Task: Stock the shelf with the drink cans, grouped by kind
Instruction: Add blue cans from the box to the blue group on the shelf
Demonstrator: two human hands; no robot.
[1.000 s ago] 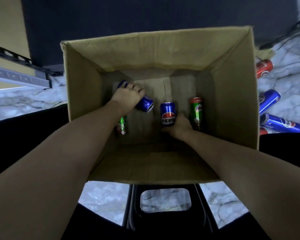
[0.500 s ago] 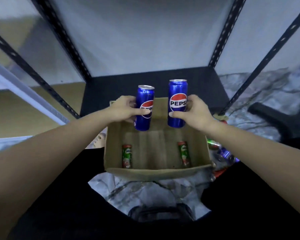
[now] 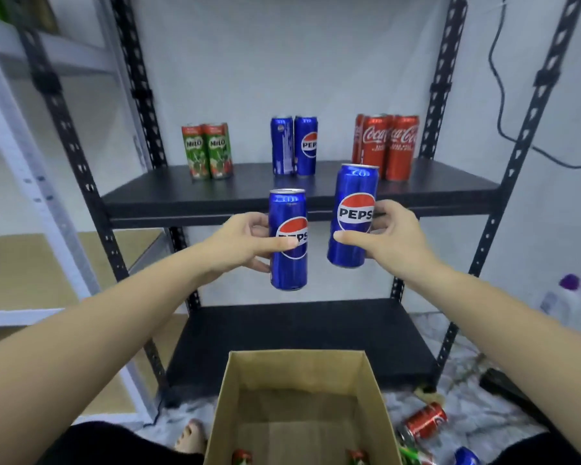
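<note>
We are now lifting both Pepsi cans from above the box [image 3: 302,394] up to the shelf [image 3: 215,193]: left hand [image 3: 245,243] clamped on one Pepsi can [image 3: 288,239], right hand [image 3: 389,239] on another [image 3: 353,216], before shelved Milo cans [image 3: 207,151], Pepsi pair [image 3: 294,146], Coca-Cola cans [image 3: 386,146]

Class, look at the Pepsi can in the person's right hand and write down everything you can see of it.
The Pepsi can in the right hand is a tall, slim, glossy blue can that looks like metal, with a silver top rim and the red, white and blue Pepsi logo facing the camera. It is upright, tilted slightly, held in the air in front of the black shelf's edge. The right hand grips its lower half, thumb across the front, fingers behind. It does not touch the other held can.
</note>
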